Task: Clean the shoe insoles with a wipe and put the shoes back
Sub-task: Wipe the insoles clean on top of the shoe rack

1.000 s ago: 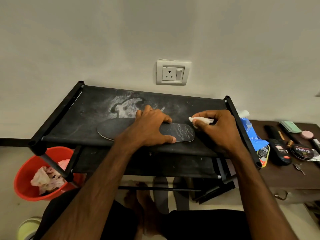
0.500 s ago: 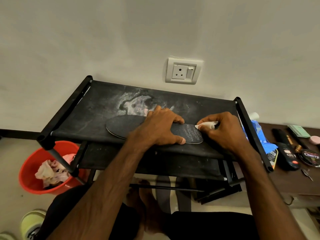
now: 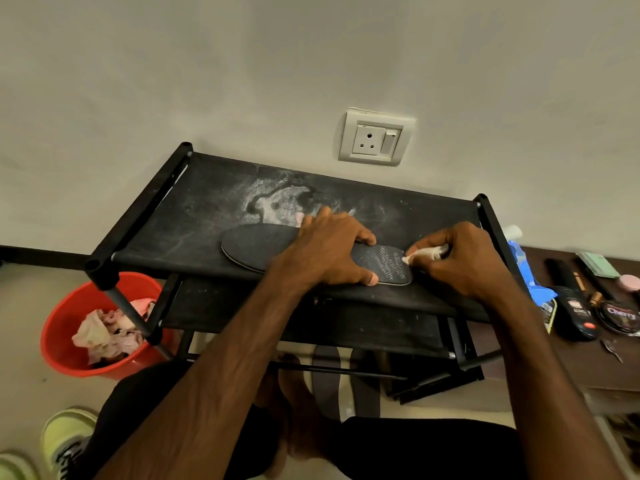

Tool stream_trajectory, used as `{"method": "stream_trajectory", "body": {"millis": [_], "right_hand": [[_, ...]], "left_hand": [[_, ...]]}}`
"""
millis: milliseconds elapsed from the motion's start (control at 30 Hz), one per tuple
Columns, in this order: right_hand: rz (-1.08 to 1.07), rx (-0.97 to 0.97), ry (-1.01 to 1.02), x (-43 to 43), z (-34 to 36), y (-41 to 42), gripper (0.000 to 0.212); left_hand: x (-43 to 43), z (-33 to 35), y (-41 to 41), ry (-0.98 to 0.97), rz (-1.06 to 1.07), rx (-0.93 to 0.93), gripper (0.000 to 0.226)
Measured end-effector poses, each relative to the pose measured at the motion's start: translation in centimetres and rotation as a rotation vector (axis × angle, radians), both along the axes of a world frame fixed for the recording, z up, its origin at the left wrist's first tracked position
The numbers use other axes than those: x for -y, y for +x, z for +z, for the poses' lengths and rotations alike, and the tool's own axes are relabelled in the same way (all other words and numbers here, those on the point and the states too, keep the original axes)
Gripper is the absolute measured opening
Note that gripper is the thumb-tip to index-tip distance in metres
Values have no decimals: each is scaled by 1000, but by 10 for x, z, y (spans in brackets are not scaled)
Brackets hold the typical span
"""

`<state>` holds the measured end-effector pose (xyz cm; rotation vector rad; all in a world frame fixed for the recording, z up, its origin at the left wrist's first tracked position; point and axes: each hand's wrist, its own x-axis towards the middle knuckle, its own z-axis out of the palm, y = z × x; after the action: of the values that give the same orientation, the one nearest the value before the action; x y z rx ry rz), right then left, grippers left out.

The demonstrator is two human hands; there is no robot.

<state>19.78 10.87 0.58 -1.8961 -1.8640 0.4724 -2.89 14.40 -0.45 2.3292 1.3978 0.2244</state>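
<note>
– Black insole (image 3: 256, 249) on the rack's top shelf (image 3: 194, 216): how best to wipe it?
– The left hand (image 3: 329, 252) presses it flat, not gripping. The right hand (image 3: 460, 261) pinches the white wipe (image 3: 427, 253) at the patterned end. I'd make short strokes away from the pinning hand, so nothing buckles.
– Counts?
– One insole on top, two floor insoles (image 3: 325, 382) below, one wipe, and two lime shoes (image 3: 67, 433) partly in view.
</note>
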Motion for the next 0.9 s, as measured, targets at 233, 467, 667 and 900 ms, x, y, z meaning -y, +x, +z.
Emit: {"method": "stream_trajectory", "body": {"millis": [233, 467, 667, 900], "right_hand": [[-65, -65, 78, -9, -6, 2, 13], [-2, -71, 68, -4, -9, 0, 11], [63, 16, 2, -3, -5, 13, 15], [60, 50, 12, -7, -5, 7, 13]], "left_hand": [[-1, -1, 0, 0, 10, -4, 71], [0, 0, 1, -2, 15, -12, 70], [1, 1, 3, 0, 19, -24, 71], [0, 0, 2, -7, 11, -25, 72]]}}
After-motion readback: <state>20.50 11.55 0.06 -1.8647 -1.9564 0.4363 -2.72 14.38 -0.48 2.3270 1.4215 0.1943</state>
